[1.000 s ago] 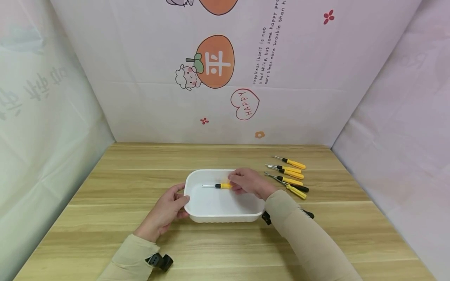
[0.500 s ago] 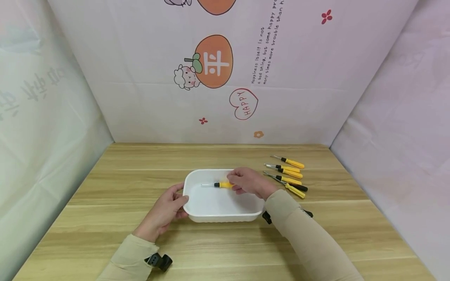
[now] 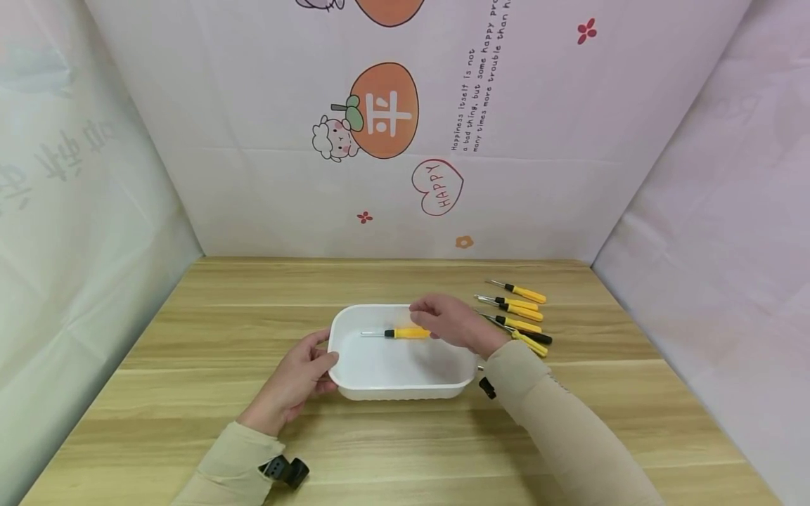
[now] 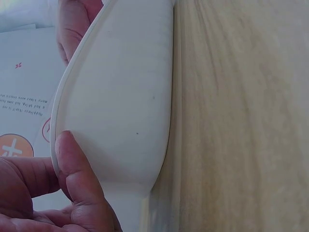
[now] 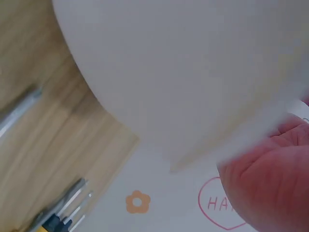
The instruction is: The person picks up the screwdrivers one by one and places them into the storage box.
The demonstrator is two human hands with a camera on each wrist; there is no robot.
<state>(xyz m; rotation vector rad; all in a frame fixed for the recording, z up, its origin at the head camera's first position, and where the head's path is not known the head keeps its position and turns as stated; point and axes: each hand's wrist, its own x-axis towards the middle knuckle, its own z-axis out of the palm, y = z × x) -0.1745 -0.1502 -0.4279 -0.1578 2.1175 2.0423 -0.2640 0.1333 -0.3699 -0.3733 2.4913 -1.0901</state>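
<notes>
My left hand [image 3: 299,379] grips the left end of a white rectangular plastic tray [image 3: 405,388], thumb over the rim and fingers against the outside wall. In the left wrist view, fingers press the wall of the tray [image 4: 120,96]. Inside it lies one screwdriver [image 3: 408,333] with a yellow handle, black collar and thin metal shaft pointing left. Just above the end of that handle is my right hand [image 3: 452,323], fingers loosely bent and holding nothing. The right wrist view shows the tray's outer wall [image 5: 169,72] and part of the right hand [image 5: 270,179].
Several yellow-handled screwdrivers [image 3: 528,294] lie right of the tray on the wooden table [image 3: 253,295]. Among them are a black handle [image 3: 541,337] and a slim yellow tool [image 3: 530,343]. A metal tip [image 3: 481,368] shows beside my right sleeve. Printed white sheets [image 3: 253,140] enclose the table.
My right hand has let go of the screwdriver and lifted slightly up and right, leaving it lying in the tray. The left hand keeps its hold on the tray.
</notes>
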